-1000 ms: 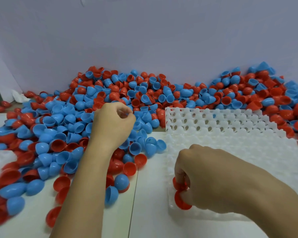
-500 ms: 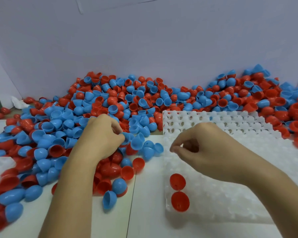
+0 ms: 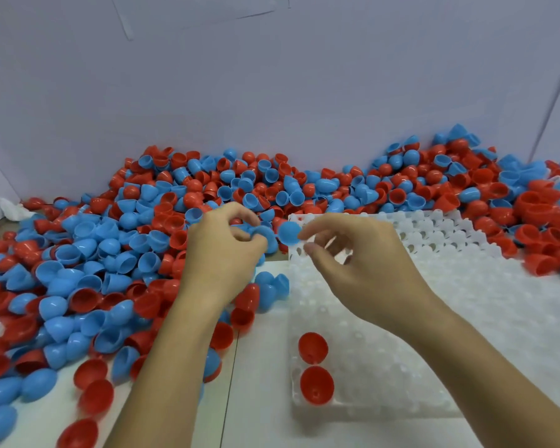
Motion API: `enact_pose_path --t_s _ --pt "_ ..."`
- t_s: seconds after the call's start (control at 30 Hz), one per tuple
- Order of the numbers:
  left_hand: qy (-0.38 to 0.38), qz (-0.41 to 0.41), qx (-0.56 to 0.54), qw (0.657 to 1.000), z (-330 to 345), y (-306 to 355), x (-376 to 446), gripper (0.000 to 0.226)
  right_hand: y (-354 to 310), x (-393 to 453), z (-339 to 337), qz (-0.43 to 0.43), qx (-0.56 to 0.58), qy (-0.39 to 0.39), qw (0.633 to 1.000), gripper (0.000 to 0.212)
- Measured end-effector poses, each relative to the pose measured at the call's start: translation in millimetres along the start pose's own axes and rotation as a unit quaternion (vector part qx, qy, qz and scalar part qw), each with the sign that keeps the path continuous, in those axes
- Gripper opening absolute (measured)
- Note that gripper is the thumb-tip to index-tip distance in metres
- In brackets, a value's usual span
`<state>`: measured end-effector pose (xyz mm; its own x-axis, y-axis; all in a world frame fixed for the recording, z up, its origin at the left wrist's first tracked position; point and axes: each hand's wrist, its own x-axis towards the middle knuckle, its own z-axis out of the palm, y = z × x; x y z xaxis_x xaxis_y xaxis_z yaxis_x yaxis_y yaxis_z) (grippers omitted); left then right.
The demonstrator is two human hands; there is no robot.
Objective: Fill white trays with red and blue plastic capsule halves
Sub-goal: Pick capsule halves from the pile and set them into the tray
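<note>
- At the far left corner of the white tray [image 3: 466, 318], the right hand [image 3: 366, 273] pinches a blue capsule half [image 3: 288, 233] at its fingertips; the forefinger touches the half's right side, the thumb sits lower, and the remaining fingers curl loosely underneath.
- Just left of that half, the left hand [image 3: 222, 253] has its fingers curled round a second blue capsule half [image 3: 265, 236], whose rounded shell shows past the knuckles; how much of it lies inside the grip cannot be told.
- Both blue halves sit almost against each other in the air, above the tray's far left edge and the rim of the heap.
- Under the right wrist, the tray holds two red capsule halves [image 3: 314, 367] in its nearest left pockets, one behind the other, open sides up. All the other pockets in view show only white plastic.
- Left of the tray and behind it, a large heap of loose red and blue capsule halves [image 3: 110, 247] spreads across the white tabletop [image 3: 259, 415] and banks up against the pale wall [image 3: 272, 76]. Some lie open side up, some dome up, some on their sides.
- More halves are piled past the tray's right edge, touching its far corner.
- Both bare forearms reach in from the bottom edge, the left one crossing over scattered halves, the right one crossing over the tray.
- By the wall at far left lies a crumpled white cloth or paper [image 3: 12, 206]; which it is cannot be told.
</note>
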<state>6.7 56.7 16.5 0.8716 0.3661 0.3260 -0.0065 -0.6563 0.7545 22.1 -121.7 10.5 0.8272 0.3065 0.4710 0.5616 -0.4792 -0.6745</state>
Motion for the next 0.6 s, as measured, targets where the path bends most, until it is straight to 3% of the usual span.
enact_pose_path --t_s 0.1,0.2,0.37,0.6 --pt "-0.080 0.020 -0.044 0.996 9.1 7.8 -2.1 0.018 2.8 1.3 -4.4 -0.050 -0.047 0.014 0.998 0.024" --pt "-0.151 0.006 -0.117 0.982 14.4 10.9 -2.3 0.017 6.0 2.7 -12.3 -0.069 -0.057 -0.039 0.995 0.027" --pt "-0.187 -0.079 -0.222 0.954 20.5 10.8 -1.1 0.017 8.7 2.9 -23.0 -0.055 -0.005 -0.092 0.994 0.027" --pt "-0.252 -0.171 -0.334 0.892 17.4 15.8 0.1 0.038 3.1 4.1 -32.1 -0.019 -0.098 -0.128 0.987 0.015"
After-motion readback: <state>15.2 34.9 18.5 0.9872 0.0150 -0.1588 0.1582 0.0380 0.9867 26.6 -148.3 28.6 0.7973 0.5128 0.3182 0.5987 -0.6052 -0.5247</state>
